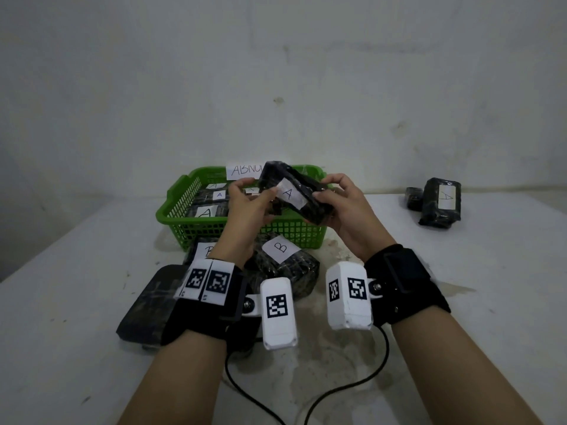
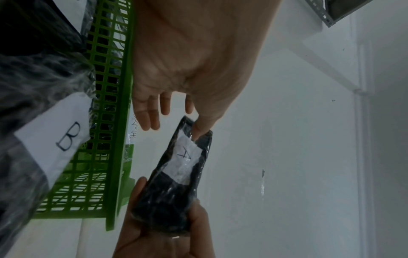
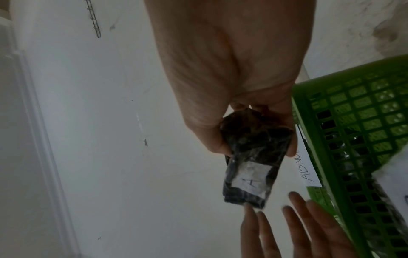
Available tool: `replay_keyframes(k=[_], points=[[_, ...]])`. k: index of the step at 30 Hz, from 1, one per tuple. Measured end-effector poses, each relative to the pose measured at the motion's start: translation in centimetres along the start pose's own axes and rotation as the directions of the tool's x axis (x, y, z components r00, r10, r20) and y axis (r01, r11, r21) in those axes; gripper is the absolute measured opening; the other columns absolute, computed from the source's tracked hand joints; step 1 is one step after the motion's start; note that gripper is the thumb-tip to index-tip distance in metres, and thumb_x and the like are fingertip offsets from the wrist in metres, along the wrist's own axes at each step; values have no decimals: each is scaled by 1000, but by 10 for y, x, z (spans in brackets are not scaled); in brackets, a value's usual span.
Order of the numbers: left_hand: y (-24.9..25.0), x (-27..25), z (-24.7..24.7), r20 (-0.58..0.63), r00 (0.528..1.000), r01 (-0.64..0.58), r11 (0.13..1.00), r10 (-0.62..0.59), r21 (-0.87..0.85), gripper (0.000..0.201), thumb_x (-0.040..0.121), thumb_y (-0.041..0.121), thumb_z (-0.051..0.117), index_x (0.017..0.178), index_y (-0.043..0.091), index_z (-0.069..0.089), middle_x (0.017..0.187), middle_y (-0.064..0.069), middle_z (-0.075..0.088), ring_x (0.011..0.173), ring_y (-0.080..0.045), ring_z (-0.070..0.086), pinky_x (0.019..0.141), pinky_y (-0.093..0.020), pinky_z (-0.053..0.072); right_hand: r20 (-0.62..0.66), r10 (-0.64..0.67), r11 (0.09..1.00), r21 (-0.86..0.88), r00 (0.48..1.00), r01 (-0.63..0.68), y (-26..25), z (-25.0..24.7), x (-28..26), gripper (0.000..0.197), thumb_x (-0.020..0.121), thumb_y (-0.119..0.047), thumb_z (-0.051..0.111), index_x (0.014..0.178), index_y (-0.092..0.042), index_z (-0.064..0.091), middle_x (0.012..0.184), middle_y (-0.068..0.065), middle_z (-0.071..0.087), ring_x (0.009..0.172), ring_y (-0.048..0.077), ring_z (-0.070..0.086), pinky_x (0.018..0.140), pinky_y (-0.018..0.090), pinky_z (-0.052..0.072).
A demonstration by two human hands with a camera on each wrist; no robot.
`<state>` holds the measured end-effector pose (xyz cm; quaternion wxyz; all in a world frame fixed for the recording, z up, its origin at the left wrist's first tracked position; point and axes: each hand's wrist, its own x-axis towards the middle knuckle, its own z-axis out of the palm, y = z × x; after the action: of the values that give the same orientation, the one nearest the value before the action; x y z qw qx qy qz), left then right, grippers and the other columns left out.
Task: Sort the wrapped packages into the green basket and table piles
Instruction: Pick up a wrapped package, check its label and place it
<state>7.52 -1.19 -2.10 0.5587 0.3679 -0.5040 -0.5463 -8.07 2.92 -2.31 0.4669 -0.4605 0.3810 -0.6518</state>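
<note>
A black wrapped package with a white label marked A is held tilted above the green basket. My right hand grips its near end between thumb and fingers; the right wrist view shows that grip on the package. My left hand has straight fingers. In the left wrist view its thumb rests on the far end of the package, and the other fingers stand apart from it. The basket holds several packages marked A.
A paper sign stands at the basket's back rim. Two packages marked B and an unlabelled dark one lie in front of the basket. At the far right lie a package marked A and a small one. A black cable trails near me.
</note>
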Motion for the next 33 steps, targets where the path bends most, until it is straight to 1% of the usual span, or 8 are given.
replay_keyframes(k=[3,6,13,18,22,25,30,33], points=[[4,-3,3,111,993,40,999,-36,-28,32,93,23,56,119,17,39,93,-3,61,81,-16,62,76,-31,54,-32,-68,996,-67,997,66,6,1,2,28,88,9,52,87,-19,47,94,6,56,76,17,60,59,25,47],[7,-9,7,217,975,60,998,-55,-20,35,92,22,58,120,19,36,100,-8,66,83,-18,68,79,-34,56,-22,-98,988,-121,995,94,10,2,2,31,86,8,56,91,-21,48,97,2,54,85,20,57,65,26,46],[7,-11,6,163,986,45,997,-35,-57,42,89,10,62,113,20,28,114,-22,63,82,-28,67,77,-37,58,90,-118,966,-221,989,135,9,8,-3,35,79,7,64,96,-21,52,107,2,59,91,15,58,74,25,48],[8,-12,5,165,986,38,999,-37,-4,42,89,11,61,118,18,33,113,-21,63,87,-29,66,82,-41,57,55,-54,986,-157,997,62,7,12,-3,22,78,-15,70,92,-22,53,102,4,55,88,20,57,64,24,45],[4,-12,10,143,989,17,999,-22,40,38,90,13,61,119,18,37,102,-14,65,79,-23,66,79,-39,56,3,6,975,-223,1000,-6,6,12,-1,32,85,-10,64,115,-15,53,111,16,60,93,25,63,60,26,50],[2,-12,10,132,991,24,996,-36,91,37,88,20,64,116,23,40,109,-13,65,94,-25,66,85,-45,53,-18,-2,973,-231,1000,-2,5,13,-2,37,85,-1,62,120,-12,53,102,18,61,86,25,65,63,31,53],[4,-12,9,151,987,44,998,-49,38,40,86,16,66,114,22,38,115,-16,61,92,-21,65,63,-32,55,4,-8,974,-227,1000,8,4,14,-5,44,83,6,61,120,-15,50,93,13,56,84,26,62,69,39,54],[3,-11,7,137,990,27,998,-35,60,38,87,12,63,114,21,38,118,-21,59,98,-26,63,61,-32,55,30,28,971,-240,999,-20,3,16,-6,43,86,-2,63,124,-17,50,101,13,56,88,22,63,71,35,55]])
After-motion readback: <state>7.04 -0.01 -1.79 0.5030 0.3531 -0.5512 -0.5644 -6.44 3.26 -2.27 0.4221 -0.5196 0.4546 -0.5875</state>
